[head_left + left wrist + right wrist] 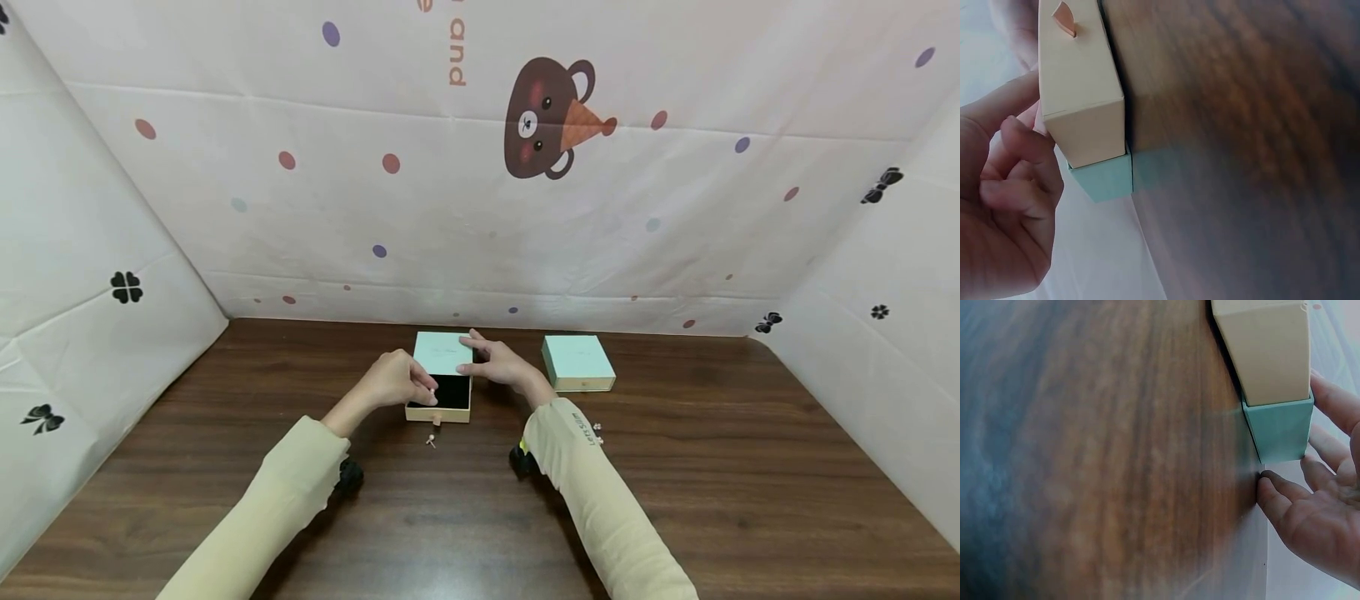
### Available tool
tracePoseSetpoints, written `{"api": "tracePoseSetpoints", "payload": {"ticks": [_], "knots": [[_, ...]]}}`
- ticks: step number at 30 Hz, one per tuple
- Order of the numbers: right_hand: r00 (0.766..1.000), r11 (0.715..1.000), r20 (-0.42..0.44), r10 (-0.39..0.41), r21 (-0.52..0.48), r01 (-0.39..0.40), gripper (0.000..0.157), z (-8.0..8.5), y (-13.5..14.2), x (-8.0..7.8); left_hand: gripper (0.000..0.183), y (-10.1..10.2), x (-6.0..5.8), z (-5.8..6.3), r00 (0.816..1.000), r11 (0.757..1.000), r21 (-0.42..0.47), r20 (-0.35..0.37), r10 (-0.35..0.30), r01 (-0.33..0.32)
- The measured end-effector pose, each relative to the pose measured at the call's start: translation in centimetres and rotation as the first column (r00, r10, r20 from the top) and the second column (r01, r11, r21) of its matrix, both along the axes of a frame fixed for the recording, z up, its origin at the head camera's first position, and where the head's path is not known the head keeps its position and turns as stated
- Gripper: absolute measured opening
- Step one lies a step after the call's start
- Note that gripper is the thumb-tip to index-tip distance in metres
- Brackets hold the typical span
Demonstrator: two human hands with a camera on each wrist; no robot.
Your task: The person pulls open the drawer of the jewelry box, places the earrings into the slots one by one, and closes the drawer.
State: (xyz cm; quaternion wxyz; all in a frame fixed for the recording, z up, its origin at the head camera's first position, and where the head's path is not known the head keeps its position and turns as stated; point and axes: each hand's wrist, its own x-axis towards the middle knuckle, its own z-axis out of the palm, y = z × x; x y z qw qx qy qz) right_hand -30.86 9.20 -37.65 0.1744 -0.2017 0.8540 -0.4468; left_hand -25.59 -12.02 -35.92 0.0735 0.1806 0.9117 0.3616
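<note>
Left hand (400, 382) pinches a tiny pale trinket (432, 391) — likely light, slippery and best taken by its edge — over the pulled-out drawer (453, 414) of a stiff-looking mint box (441, 352), whose top the right hand (501, 365), fingers spread, touches.

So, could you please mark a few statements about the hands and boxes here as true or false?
1. The left box has its drawer pulled out. True.
2. The right box has its drawer pulled out too. False: the right box is closed.
3. The right hand is at the left box. True.
4. The left hand is at the right box. False: the left hand is at the left box's drawer.
5. A small trinket lies in front of that drawer. True.
</note>
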Motion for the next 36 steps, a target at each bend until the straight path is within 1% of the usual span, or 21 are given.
{"api": "tracePoseSetpoints", "payload": {"ticks": [6, 11, 18, 22, 27, 36], "knots": [[1.000, 1.000, -0.002, 0.005, -0.005, -0.005, 0.061, -0.02, 0.07, 0.02, 0.010, 0.25, -0.13, 0.03, 1.000, 0.998, -0.059, -0.022, 0.003, -0.005], [1.000, 1.000, -0.006, 0.004, 0.010, -0.004, 0.062, 0.04, 0.07, 0.05, 0.010, 0.49, -0.30, -0.03, 0.999, 0.994, -0.109, -0.034, 0.009, -0.013], [1.000, 1.000, 0.000, -0.005, 0.013, 0.005, 0.063, 0.08, 0.06, 0.04, 0.010, 0.72, -0.47, 0.06, 0.998, 0.985, -0.165, -0.052, 0.040, -0.048], [1.000, 1.000, 0.001, -0.005, 0.016, 0.005, 0.063, 0.07, 0.07, -0.02, 0.010, 0.79, -0.45, 0.25, 0.997, 0.979, -0.192, -0.046, 0.056, -0.064], [1.000, 1.000, 0.000, -0.004, 0.016, 0.004, 0.063, 0.16, -0.01, 0.05, 0.009, 0.83, -0.39, 0.28, 0.998, 0.975, -0.214, -0.039, 0.052, -0.059], [1.000, 1.000, -0.010, -0.013, 0.025, 0.014, 0.062, 0.15, -0.10, 0.09, 0.012, 0.57, -0.24, 0.14, 0.999, 0.980, -0.201, -0.032, -0.002, -0.005]]}}
